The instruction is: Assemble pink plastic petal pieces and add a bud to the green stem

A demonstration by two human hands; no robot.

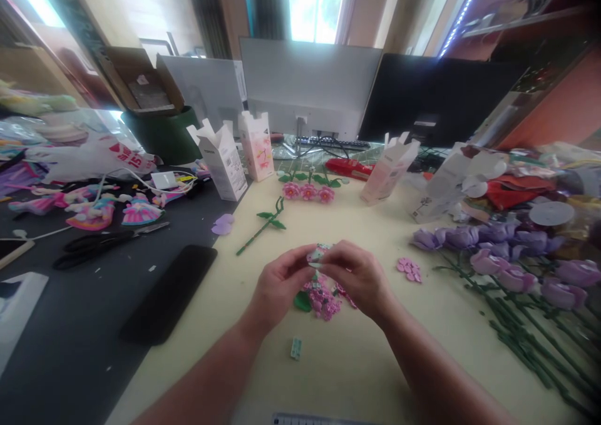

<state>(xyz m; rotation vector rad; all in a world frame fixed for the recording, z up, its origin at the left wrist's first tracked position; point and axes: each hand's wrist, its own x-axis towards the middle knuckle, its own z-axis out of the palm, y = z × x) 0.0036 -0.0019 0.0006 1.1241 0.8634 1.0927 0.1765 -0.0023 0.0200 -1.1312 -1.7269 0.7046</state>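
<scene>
Pinching a small pale piece between left hand and right hand, above a cream surface.
Bordered left by a dark surface, with a black phone at the join; right by purple flowers and green stems; beyond by white boxes and a row of pink flowers. Leaving bare room just ahead of the hands, with a leafy stem to its left, and more between right hand and loose pink petals. Gripping with the fingers of both hands curled in, hiding part of the piece. Having a pink cluster and a green leaf just below the hands, partly covered by them, and a pale-green brick nearer the body, between the forearms.
</scene>
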